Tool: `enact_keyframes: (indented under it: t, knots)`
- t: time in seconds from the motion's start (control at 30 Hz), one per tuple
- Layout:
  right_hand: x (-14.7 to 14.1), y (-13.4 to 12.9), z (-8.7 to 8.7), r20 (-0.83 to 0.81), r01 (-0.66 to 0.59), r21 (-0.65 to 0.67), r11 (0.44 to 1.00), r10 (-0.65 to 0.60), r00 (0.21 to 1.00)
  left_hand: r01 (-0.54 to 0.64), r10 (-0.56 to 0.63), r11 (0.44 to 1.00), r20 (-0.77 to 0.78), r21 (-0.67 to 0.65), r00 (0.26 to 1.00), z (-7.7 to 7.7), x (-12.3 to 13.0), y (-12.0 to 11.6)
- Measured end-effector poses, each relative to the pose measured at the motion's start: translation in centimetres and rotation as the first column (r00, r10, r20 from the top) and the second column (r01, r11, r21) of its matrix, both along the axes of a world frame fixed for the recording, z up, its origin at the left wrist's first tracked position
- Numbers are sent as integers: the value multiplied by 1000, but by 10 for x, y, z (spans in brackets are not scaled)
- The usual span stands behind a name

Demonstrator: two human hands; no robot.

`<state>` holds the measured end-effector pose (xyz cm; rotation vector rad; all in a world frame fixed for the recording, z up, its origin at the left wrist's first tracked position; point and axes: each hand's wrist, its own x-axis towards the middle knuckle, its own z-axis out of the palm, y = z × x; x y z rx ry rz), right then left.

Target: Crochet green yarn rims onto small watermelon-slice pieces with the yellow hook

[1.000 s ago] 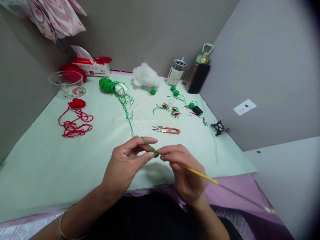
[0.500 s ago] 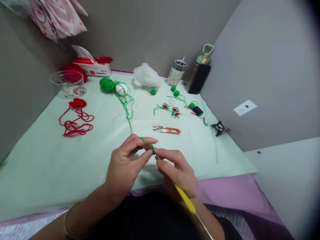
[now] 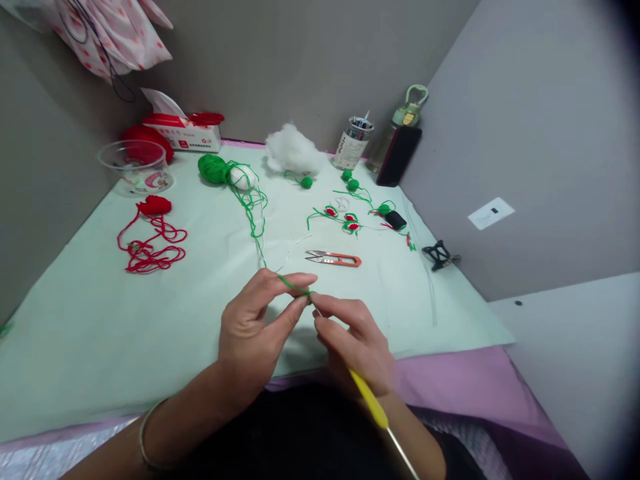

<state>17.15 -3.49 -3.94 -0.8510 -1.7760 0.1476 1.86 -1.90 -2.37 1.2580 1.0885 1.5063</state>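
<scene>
My left hand (image 3: 257,327) pinches a small piece of green crochet work (image 3: 309,296) between thumb and fingers, mostly hidden by the fingertips. Green yarn (image 3: 290,284) runs over its index finger and back to the green yarn ball (image 3: 213,169) at the rear left. Closed around a crochet hook (image 3: 370,399) with a yellow grip, my right hand (image 3: 355,340) holds the hook's thin tip at the green work. The fingertips of both hands nearly meet. Just beyond them lie thread snips (image 3: 333,258) with an orange handle.
Red yarn (image 3: 155,237) lies tangled at left near a clear plastic tub (image 3: 135,167). Along the back stand a tissue box (image 3: 190,133), white stuffing (image 3: 294,150), a pen holder (image 3: 353,143) and a phone (image 3: 399,156) against a bottle (image 3: 407,113). Several small crocheted pieces (image 3: 351,223) lie right of centre.
The green yarn over my left index finger now stretches straighter toward the hook tip. Both hands stay nearly in place, and the yellow hook grip has shifted slightly.
</scene>
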Motion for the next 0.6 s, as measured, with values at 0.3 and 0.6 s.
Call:
enact_keyframes:
  t: [0.3,0.6]
  knots:
    - [1,7,-13,-200,-69,34,997,74,977,446,-211,839,567,-313,796,14,2,8]
    - [0,14,-8,-284,-150,-77,986,123,951,300,-168,908,400,-293,901,3,-5,12]
